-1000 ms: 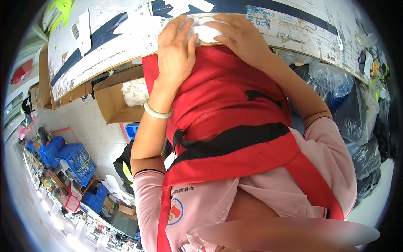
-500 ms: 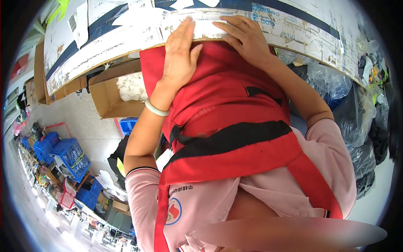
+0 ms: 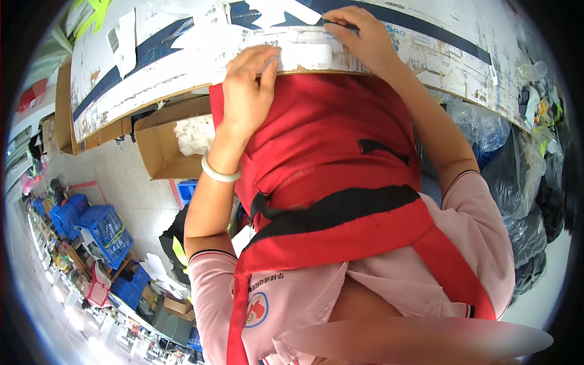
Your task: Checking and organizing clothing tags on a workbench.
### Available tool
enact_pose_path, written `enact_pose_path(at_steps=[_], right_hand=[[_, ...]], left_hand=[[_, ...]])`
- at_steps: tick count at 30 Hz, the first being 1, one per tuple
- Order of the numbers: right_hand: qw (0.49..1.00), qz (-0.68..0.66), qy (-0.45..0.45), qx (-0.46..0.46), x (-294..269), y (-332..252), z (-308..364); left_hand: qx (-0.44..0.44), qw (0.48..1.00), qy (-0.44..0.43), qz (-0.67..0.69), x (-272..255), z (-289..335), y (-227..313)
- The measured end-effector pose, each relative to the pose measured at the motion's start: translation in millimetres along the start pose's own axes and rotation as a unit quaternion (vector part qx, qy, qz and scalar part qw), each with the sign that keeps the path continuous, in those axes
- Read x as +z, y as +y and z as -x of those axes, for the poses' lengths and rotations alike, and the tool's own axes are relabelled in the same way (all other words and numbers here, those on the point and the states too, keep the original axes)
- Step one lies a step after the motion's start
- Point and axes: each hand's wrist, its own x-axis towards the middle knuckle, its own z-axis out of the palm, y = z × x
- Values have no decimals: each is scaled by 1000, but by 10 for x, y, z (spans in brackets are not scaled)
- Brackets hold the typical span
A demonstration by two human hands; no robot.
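A small white rectangular strip [image 3: 309, 56] lies flat near the front edge of the worktable [image 3: 152, 79]. My left hand [image 3: 248, 91] is at its left end, thumb and bent fingers closing on that end. Farther back, my right hand [image 3: 368, 45] is raised with fingers curved and the thumb apart from the index finger. Its fingertips are beside the pointed end of a white paper piece [image 3: 301, 12]; whether they touch it cannot be made out. Another white sheet [image 3: 210, 38] lies to the left of the strip.
A cardboard box [image 3: 158, 146] with white scraps [image 3: 194, 135] stands below the table's edge on the left. Blue plastic crates [image 3: 108, 234] are farther left on the floor. Clear plastic bags [image 3: 480, 125] bulge under the table's right side. My red apron [image 3: 328, 134] meets the table edge.
My right hand has lifted off the strip and moved back toward the white paper pieces. My left hand has drawn nearer and bent its fingers at the strip's left end.
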Motion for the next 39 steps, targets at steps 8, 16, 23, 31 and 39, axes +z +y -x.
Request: enact_pose_path(at_steps=[8, 16, 23, 31, 39], right_hand=[[1000, 8, -22, 13, 282, 101, -631], [998, 39, -38, -27, 455, 123, -950], [979, 37, 140, -146, 298, -385, -1638], [957, 84, -86, -266, 1071, -293, -2353], [917, 309, -224, -119, 1140, -189, -2761]], left_hand=[[63, 995, 14, -75, -3, -414, -47], [-2, 998, 61, 31, 67, -80, -12], [-10, 977, 211, 39, -365, -344, -118], [-165, 950, 196, 177, -1030, -1430, -1455], [161, 809, 140, 548, -1019, -1600, -1229]])
